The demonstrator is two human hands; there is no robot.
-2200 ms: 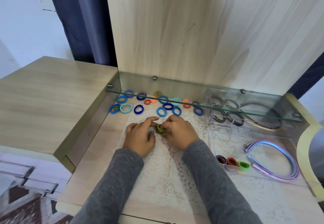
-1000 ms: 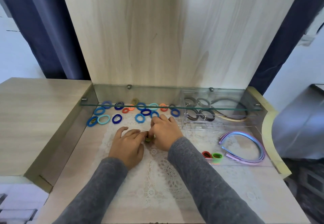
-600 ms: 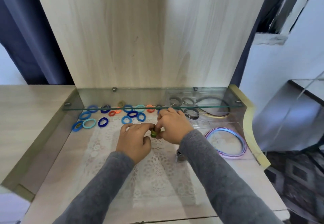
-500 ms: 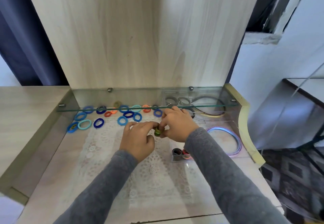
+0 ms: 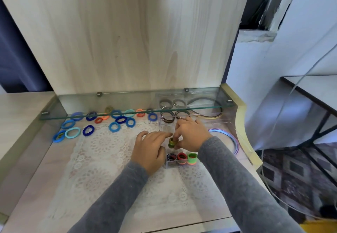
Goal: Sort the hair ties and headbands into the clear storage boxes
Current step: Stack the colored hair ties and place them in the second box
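Observation:
My right hand [image 5: 192, 135] pinches a small stack of green and olive hair ties [image 5: 172, 142] just above the clear storage box [image 5: 170, 164]. My left hand [image 5: 150, 150] lies beside it, index finger stretched toward the stack, whether touching I cannot tell. The box's front row holds a dark, a red and a bright green tie [image 5: 192, 158]. Several loose blue, teal and orange hair ties [image 5: 114, 126] lie at the back left under the glass shelf. A pastel headband [image 5: 230, 138] sits in the box at the right.
A glass shelf [image 5: 109, 113] overhangs the back of the desk. Dark ties and a dark headband [image 5: 207, 116] lie in the rear compartments. A white lace mat [image 5: 102, 152] covers the desk. An upright wooden panel [image 5: 127, 41] stands behind.
Both hands have carried the green tie stack from the mat's middle to the right, over the clear box. My view has swung to the right too.

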